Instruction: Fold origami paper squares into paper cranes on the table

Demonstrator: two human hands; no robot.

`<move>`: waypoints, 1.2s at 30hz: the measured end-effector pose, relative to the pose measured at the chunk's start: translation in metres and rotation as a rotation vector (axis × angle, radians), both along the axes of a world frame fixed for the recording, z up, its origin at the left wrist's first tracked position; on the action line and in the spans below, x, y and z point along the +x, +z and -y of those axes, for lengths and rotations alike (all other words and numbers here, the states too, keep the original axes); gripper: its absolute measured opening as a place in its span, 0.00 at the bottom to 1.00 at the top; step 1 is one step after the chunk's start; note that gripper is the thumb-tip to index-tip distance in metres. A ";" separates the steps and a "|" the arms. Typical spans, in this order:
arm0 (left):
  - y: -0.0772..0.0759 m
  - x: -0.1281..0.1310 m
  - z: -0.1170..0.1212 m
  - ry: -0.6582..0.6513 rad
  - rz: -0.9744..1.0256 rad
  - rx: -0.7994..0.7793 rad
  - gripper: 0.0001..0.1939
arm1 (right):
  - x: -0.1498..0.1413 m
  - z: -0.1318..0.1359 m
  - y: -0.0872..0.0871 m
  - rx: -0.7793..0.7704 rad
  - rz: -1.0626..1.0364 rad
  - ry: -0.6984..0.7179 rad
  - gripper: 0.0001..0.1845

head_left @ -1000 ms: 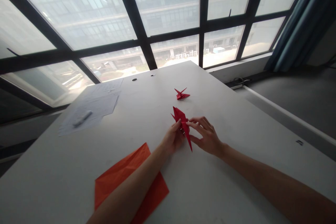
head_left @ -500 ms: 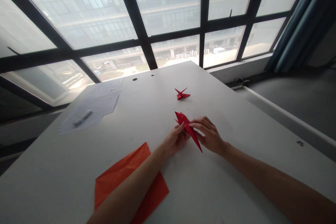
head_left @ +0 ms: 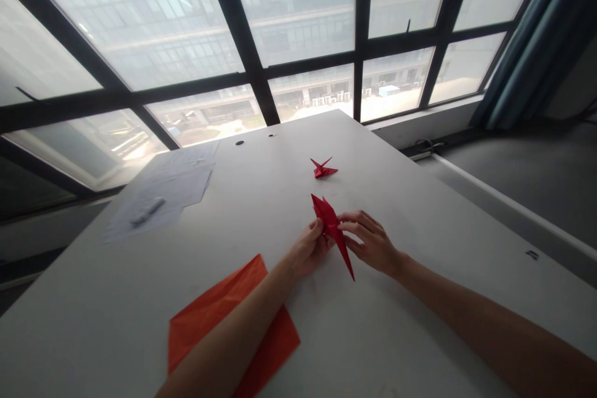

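A folded red origami paper [head_left: 330,222] with long pointed ends is held just above the table, one point slanting down toward me. My left hand [head_left: 311,245] grips its left side, thumb on top and fingers underneath. On its right edge rest the fingertips of my right hand [head_left: 368,239], closed around that side; part of the contact is hidden. Beyond my hands, a finished-looking red origami crane [head_left: 323,168] sits on the table. Under my left forearm lies an orange sheet of paper [head_left: 219,305] with crease lines.
The white table [head_left: 420,323] reaches to the windows. At the left are printed sheets [head_left: 186,174] with a whitish marker-like stick [head_left: 148,210] on them. A cable hole [head_left: 239,143] is near the far edge. A small dark mark [head_left: 532,255] shows at the right.
The red folded paper has turned slightly, its lower point swinging left and downward. My left thumb has shifted a little left along it. The crane and orange sheet stay in place.
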State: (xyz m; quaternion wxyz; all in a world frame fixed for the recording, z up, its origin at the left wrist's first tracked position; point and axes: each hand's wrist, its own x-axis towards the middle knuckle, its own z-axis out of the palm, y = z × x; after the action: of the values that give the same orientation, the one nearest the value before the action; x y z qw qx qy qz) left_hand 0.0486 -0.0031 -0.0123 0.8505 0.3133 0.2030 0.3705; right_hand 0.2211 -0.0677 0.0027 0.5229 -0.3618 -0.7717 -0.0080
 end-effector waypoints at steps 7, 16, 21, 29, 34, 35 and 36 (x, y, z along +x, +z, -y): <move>0.002 -0.001 -0.001 0.030 -0.075 0.055 0.15 | 0.002 -0.002 -0.001 -0.022 0.021 -0.008 0.14; -0.004 -0.005 -0.002 -0.050 0.010 0.035 0.22 | 0.001 0.000 0.001 -0.024 0.033 0.041 0.13; -0.004 -0.006 -0.003 -0.045 0.011 0.053 0.19 | 0.002 -0.001 0.000 -0.018 0.073 -0.002 0.14; 0.006 -0.002 0.000 -0.013 -0.017 0.012 0.13 | 0.004 -0.003 0.000 -0.061 0.030 0.051 0.15; 0.008 0.000 0.001 0.043 -0.033 -0.024 0.18 | 0.000 -0.002 0.001 -0.108 -0.014 0.119 0.18; 0.008 0.000 0.001 0.059 -0.037 -0.026 0.18 | -0.001 -0.002 0.001 -0.104 -0.021 0.114 0.19; 0.008 0.000 0.001 0.072 -0.040 -0.026 0.18 | -0.001 -0.002 0.000 -0.095 -0.030 0.101 0.19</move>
State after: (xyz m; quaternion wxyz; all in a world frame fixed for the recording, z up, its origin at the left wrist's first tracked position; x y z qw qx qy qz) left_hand 0.0488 -0.0037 -0.0039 0.8364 0.3023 0.2359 0.3916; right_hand 0.2201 -0.0656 0.0030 0.5163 -0.3469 -0.7806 0.0606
